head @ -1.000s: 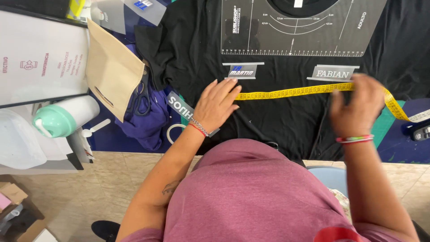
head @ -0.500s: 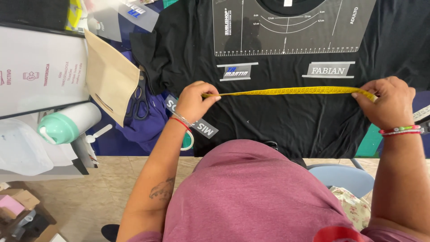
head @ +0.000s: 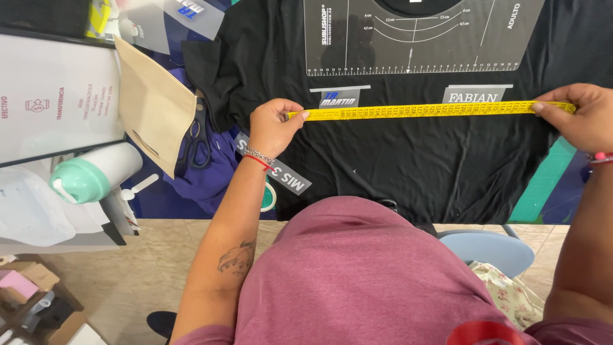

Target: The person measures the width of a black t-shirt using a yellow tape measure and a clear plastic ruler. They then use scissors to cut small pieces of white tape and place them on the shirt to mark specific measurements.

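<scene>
A black T-shirt (head: 415,160) lies flat on the table. Across its chest a yellow measuring tape (head: 421,110) is stretched straight and level. My left hand (head: 271,128) pinches the tape's left end near the shirt's left side. My right hand (head: 578,115) pinches the other end at the shirt's right side. Just above the tape lie two small grey printed labels, one (head: 338,98) left of centre and one (head: 476,94) to its right. A clear plastic alignment ruler (head: 357,45) rests over the collar area.
Black scissors (head: 198,137) lie left of the shirt beside a tan paper bag (head: 153,102). A white bottle with a mint green lid (head: 89,176) lies at the table's left. Purple fabric (head: 211,182) and another grey label (head: 287,179) sit near my left wrist. A blue stool (head: 491,249) stands below.
Both hands have spread the tape wider and pulled it straight. My right hand moved right to the shirt's edge, and my left hand shifted slightly left.
</scene>
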